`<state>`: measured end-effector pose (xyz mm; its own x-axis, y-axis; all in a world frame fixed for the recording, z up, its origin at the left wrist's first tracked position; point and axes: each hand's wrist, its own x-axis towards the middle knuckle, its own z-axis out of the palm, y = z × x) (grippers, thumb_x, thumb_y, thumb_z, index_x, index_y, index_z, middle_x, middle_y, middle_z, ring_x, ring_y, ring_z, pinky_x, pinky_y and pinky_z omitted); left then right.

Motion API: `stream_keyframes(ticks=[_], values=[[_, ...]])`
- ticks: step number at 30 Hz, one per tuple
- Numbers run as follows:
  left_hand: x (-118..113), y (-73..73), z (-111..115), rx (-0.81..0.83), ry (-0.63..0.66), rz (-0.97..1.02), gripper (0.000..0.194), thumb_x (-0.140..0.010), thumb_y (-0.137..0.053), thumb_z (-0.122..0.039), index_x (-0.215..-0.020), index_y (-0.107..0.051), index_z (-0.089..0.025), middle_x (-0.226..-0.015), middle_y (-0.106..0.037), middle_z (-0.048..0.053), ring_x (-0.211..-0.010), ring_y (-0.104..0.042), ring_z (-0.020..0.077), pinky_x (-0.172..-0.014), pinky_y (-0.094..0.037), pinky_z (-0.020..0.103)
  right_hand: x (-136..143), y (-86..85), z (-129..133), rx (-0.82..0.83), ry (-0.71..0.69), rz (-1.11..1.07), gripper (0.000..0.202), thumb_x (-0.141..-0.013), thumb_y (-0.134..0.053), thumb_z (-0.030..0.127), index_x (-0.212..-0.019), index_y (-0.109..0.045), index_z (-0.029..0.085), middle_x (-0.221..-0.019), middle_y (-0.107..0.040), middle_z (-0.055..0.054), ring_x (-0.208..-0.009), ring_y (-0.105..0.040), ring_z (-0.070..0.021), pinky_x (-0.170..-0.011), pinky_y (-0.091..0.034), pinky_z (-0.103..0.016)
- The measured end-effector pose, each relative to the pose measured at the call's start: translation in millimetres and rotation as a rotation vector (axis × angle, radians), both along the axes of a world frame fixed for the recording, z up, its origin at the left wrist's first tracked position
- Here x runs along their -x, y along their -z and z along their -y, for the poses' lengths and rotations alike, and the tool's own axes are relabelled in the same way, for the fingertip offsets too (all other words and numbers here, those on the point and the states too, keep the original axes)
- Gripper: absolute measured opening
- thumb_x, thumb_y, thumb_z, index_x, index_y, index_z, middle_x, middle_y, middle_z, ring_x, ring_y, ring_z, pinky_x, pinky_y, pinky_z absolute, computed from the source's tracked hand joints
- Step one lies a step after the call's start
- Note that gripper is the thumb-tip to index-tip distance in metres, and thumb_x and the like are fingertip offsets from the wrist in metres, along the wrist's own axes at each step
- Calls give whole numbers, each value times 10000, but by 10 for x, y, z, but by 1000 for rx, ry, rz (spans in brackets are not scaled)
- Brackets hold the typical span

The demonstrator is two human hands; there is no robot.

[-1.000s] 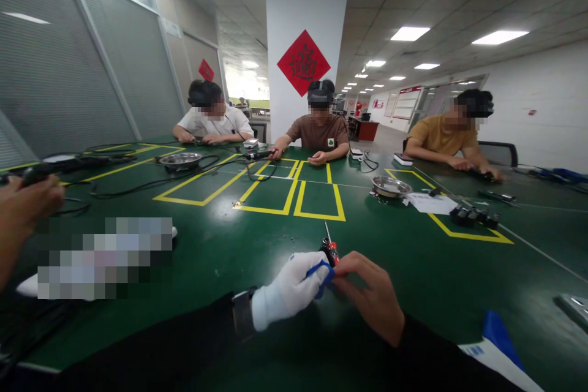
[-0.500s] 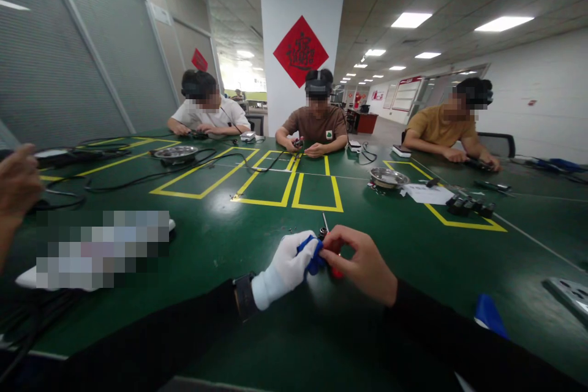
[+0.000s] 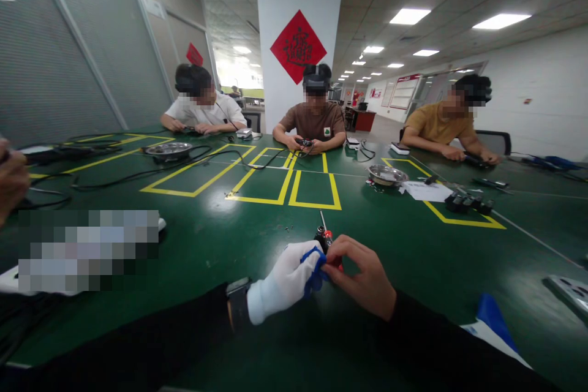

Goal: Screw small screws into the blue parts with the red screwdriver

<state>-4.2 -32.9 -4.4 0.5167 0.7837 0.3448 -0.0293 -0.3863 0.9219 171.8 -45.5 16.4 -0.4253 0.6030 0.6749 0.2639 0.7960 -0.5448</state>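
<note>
Glove (image 3: pixel 278 282), white with blue-coated fingers, one: worn on the left hand (image 3: pixel 294 266), held above the near part of the green surface (image 3: pixel 257 233). Clock positions read from the paired hands, twelve being straight ahead. Left hand: fingers bent inward inside the fabric; whether they press together, cannot tell. Right hand (image 3: pixel 361 269), bare: thumb and forefinger pinching the blue fingertip fabric at the glove's three o'clock side. Wristwatch (image 3: pixel 237 300), dark, one: on the left wrist. Screwdriver (image 3: pixel 327 240), red and black at the handle, one: just beyond the hands at twelve, metal shaft pointing away, handle partly hidden. Blue-and-white fabric item (image 3: pixel 495 318), one: lying between three and four o'clock, well apart from the hands. Power strip (image 3: pixel 567 294), pale: at three, cut by the frame edge. Dark blocks (image 3: pixel 468 203), in a group: at two. Paper sheet (image 3: pixel 425 190): beside them, between one and two. Metal bowls, two: one (image 3: pixel 387 176) at one, the other (image 3: pixel 168 151) at ten. Yellow tape outlines (image 3: pixel 316 206): several, nearest at twelve. White-edged object (image 3: pixel 89 251), largely pixelated: at nine. Co-workers, seated opposite: white shirt (image 3: pixel 229 111) at eleven, brown shirt (image 3: pixel 315 122) at twelve, mustard shirt (image 3: pixel 436 125) between one and two.
</note>
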Motion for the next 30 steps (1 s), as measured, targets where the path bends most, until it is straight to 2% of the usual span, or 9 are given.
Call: stream_keyframes(ticks=[6, 12, 15, 18, 20, 22, 25, 27, 30], values=[[-16, -45, 34, -91, -47, -54, 385, -945, -347, -438, -718, -469, -151, -624, -481, -12, -529, -450, 88, -494, -372, 202, 22, 17, 44, -55, 68, 8, 110, -807, -642, 147, -873, -565, 191, -809, -594, -18, -708, -555, -135, -647, -453, -264], [-17, -91, 25, -83, -134, -84, 375, -948, -355, -423, -702, -459, -159, -602, -492, -15, -531, -460, 93, -497, -365, 203, 72, -29, 85, 43, 169, -44, 31, -851, -595, 174, -864, -611, 198, -793, -605, -21, -713, -567, -145, -650, -456, -271], [-30, -85, 18, -50, -139, -68, 396, -951, -340, -443, -706, -463, -157, -612, -496, -12, -536, -464, 94, -496, -370, 205, 90, -13, 70, 195, 180, -71, 70, -875, -566, 223, -836, -617, 195, -799, -596, -21, -713, -564, -144, -650, -458, -267], [-38, -64, -2, -43, -105, -3, 417, -939, -351, -483, -721, -476, -150, -649, -510, -1, -568, -480, 101, -512, -394, 211, 127, 45, 48, 431, 79, -160, 109, -903, -520, 284, -856, -568, 199, -811, -547, -8, -656, -538, -120, -561, -449, -233], [-35, -56, -14, -40, -91, 38, 438, -932, -345, -510, -729, -484, -147, -661, -522, 4, -568, -492, 104, -508, -402, 215, 158, 76, 40, 500, 9, -230, 114, -913, -499, 305, -867, -528, 205, -801, -510, 5, -630, -520, -110, -537, -446, -222], [-26, -66, -12, -48, -100, 62, 463, -924, -338, -535, -726, -492, -146, -653, -526, 5, -548, -500, 105, -493, -405, 215, 177, 81, 31, 473, 8, -272, 116, -916, -492, 311, -876, -518, 205, -823, -510, -1, -666, -529, -117, -583, -465, -233], [-6, -120, 14, -8, -131, 48, 494, -931, -294, -535, -769, -536, -136, -638, -537, 9, -499, -501, 103, -453, -404, 215, 145, 56, -17, 379, 122, -338, 119, -919, -487, 313, -907, -525, 201, -901, -547, -33, -774, -562, -147, -684, -488, -267], [4, -165, 29, -8, -205, 2, 469, -948, -278, -486, -817, -561, -135, -644, -552, 13, -502, -515, 107, -467, -427, 224, 78, 48, -81, 329, 201, -350, 116, -923, -477, 305, -932, -525, 200, -938, -566, -50, -823, -576, -166, -721, -495, -290], [8, -197, 6, -268, -446, -71, 271, -898, -468, -391, -965, -570, -149, -858, -615, 58, -777, -614, 167, -732, -516, 309, -48, 64, -192, 235, 253, -173, 93, -919, -477, 251, -907, -550, 195, -968, -582, -65, -897, -572, -190, -773, -487, -325]])
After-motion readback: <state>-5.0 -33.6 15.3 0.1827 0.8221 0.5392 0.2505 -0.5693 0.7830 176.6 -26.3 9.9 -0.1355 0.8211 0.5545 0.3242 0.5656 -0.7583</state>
